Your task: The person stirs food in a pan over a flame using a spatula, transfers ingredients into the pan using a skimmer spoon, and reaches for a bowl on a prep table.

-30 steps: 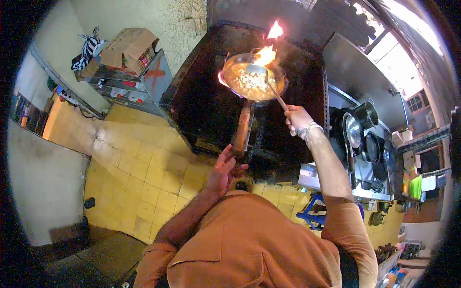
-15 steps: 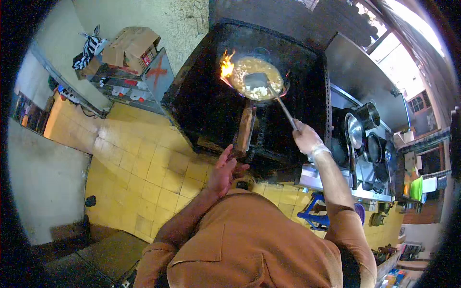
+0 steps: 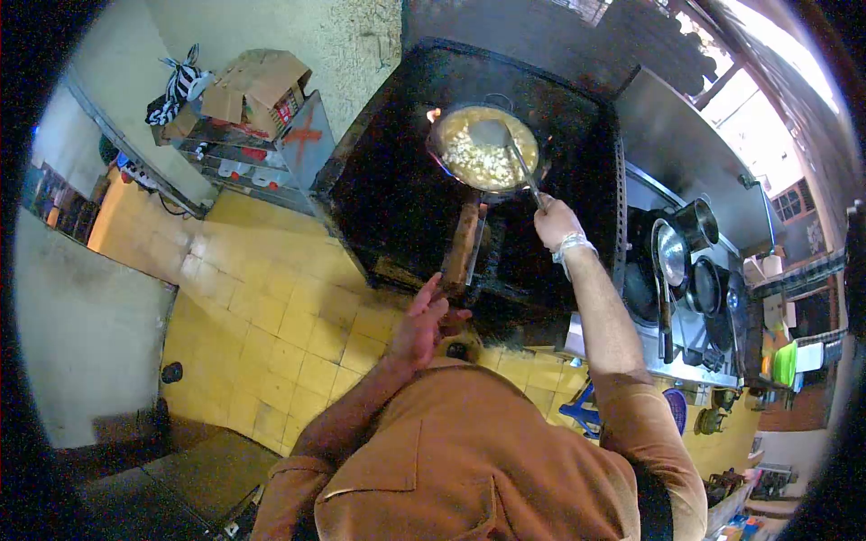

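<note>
A round wok sits over the burner, filled with pale chunks of food in a yellowish liquid. My right hand, a clear plastic band at its wrist, is closed round the end of a metal wok spatula. The spatula's flat blade lies in the far part of the food. Toward me runs the wok's wooden handle. Just below the handle's near end is my left hand, fingers stretched out and apart, close to the stove's front edge.
The blackened stove surrounds the wok, with a small flame at the wok's left rim. Pans and pots stand on a metal counter at right. A cardboard box tops a metal cabinet at left. A blue stool is under the counter.
My right hand has moved slightly up and left, pushing the spatula blade to the far side of the wok. The flame at the left rim has shrunk. My left hand stays put.
</note>
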`<state>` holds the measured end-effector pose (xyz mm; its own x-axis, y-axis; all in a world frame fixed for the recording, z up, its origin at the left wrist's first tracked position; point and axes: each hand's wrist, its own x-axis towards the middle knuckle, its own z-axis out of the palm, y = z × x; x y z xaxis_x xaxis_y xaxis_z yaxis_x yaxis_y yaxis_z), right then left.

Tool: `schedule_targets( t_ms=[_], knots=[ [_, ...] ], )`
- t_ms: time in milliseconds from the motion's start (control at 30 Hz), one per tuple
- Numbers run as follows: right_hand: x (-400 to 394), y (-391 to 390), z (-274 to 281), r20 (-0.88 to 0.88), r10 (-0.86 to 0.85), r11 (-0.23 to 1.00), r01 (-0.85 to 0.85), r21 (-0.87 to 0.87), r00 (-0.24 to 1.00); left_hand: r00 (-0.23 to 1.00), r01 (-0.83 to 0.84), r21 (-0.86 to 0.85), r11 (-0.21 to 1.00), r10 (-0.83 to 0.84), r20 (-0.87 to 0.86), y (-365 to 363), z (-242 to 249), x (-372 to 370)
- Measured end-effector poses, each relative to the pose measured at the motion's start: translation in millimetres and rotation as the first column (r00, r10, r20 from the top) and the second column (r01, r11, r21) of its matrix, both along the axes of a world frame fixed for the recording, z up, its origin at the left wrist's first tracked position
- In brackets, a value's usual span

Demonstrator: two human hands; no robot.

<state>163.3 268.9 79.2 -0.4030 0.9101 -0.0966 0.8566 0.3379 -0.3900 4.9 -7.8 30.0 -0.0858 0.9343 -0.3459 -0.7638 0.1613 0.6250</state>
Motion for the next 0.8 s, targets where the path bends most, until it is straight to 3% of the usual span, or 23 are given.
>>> schedule_targets(
  t_ms=[200,233,367,500,800],
  knots=[
    [-10.5,18.0,3.0,-0.032,-0.043,0.988,0.047,0.149,0.999,0.998,-0.022,0.011,1.0,0.023,-0.064,0.1,-0.2,3.5],
    [-14.9,25.3,-1.3,0.045,-0.038,0.983,0.029,0.182,0.998,0.999,-0.019,0.02,1.0,0.019,-0.043,-0.1,-4.0,3.8],
    [-27.4,32.0,-21.3,0.111,0.016,0.996,-0.025,0.083,0.994,1.0,-0.022,0.055,0.998,0.022,0.008,1.8,-10.3,3.7],
    [-25.4,12.0,0.7,0.131,0.064,0.997,-0.068,0.022,0.989,1.0,-0.011,0.02,1.0,0.011,-0.021,1.4,0.9,2.4],
    [26.8,-30.6,35.3,0.063,0.133,0.984,-0.14,0.113,0.989,0.998,-0.01,0.02,1.0,0.012,-0.065,1.9,1.6,0.5]
  ],
)
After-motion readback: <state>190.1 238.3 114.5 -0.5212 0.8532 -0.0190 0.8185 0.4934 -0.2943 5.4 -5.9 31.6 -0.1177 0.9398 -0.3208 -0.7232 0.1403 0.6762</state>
